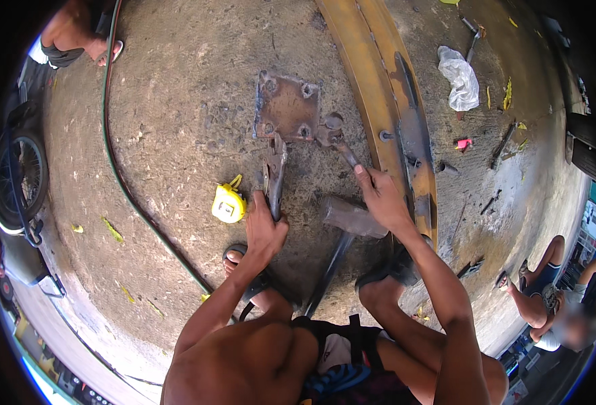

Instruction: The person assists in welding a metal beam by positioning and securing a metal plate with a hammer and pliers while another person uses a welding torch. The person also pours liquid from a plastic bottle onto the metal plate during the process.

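Observation:
My left hand (267, 223) is closed on metal locking pliers (274, 175), whose jaws meet the lower edge of a rusty square steel plate (286, 108) with marks or holes near its corners. My right hand (377, 196) is closed round a metal tool (336, 138) with a rounded head, held beside the plate's lower right corner; whether they touch I cannot tell. A yellow tape measure (229, 202) lies left of my left hand. Below my right hand is a large hammer head (352, 217) on a long dark handle between my feet.
Long rusty yellow steel beams (369, 61) lie right of the plate, with a crumpled plastic bag (458, 77) and scattered metal pieces beyond. A hose (112, 155) crosses the concrete on the left, near a bicycle wheel (21, 175). Other people sit at upper left (68, 37) and lower right (548, 304).

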